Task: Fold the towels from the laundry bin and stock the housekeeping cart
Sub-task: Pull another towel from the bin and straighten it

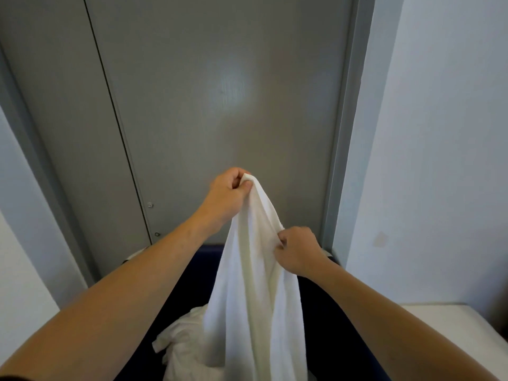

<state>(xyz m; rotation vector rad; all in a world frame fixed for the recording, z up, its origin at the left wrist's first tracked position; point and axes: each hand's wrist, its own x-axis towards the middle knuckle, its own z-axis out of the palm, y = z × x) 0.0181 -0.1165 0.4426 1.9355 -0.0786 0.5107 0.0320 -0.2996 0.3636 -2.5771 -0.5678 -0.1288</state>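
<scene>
The left hand [228, 192] is raised in front of the grey door [220, 92], its grip closed tight: thumb and curled fingers pinch the top corner of a white towel [253, 284], and a small tip of cloth pokes out above the knuckles. Lower and to the right, the right hand [298, 250] has its fingers curled into the towel's edge, bunching the cloth where it grips (how much of the edge is gathered inside that fist I cannot tell). Between the two hands the edge runs taut on a slant.

The towel hangs long and narrow from the upper grip, falling in soft vertical folds, plain white with a fine terry nap. Its lower part drops into the dark blue laundry bin [203, 259] below, where more white linen [181, 342] lies crumpled in a heap against it. A pale worktop [450, 317] shows at the right, beside the wall [439, 160].
</scene>
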